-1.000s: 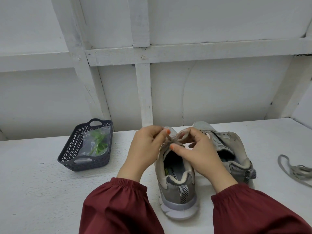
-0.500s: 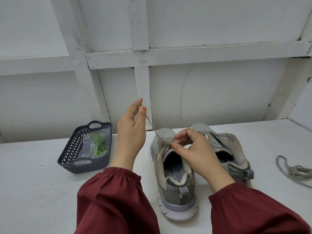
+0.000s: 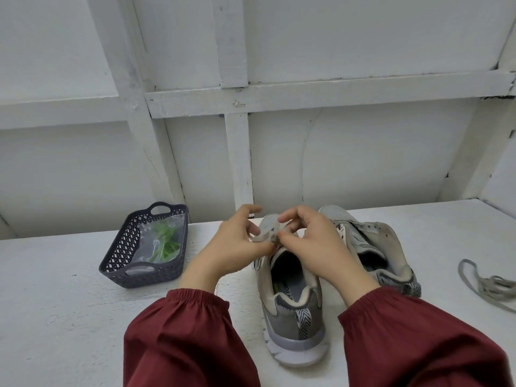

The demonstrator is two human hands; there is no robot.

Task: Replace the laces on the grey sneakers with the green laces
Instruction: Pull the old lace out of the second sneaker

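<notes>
My left hand (image 3: 234,247) and right hand (image 3: 315,247) both pinch a pale grey flat lace (image 3: 262,237) above the nearer grey mesh sneaker (image 3: 293,317). The second grey sneaker (image 3: 385,247) sits just beside it, 2 o'clock. Bagged green laces (image 3: 164,241) lie in the dark latticed plastic basket (image 3: 120,272), 10 o'clock. A loose grey lace (image 3: 491,286) lies at 3 o'clock.

Two grey sneakers stand upright on their soles, heels toward the viewer. The near sneaker (image 3: 293,319), with a zigzag heel tab and a pale sole, points its toe to 12 o'clock. Its grey lace (image 3: 262,236) is raised over the tongue, pinched between the left hand (image 3: 234,247) and the right hand (image 3: 315,247); blur hides how it is threaded. The far sneaker (image 3: 377,247), just beside it at 2 o'clock, sits unlaced and angled toward 11 o'clock. A loose lace (image 3: 491,286), grey, lies tangled at 3 o'clock, well apart. The green laces (image 3: 164,241), inside a clear bag, lie in a basket (image 3: 120,247) at 10 o'clock.
</notes>
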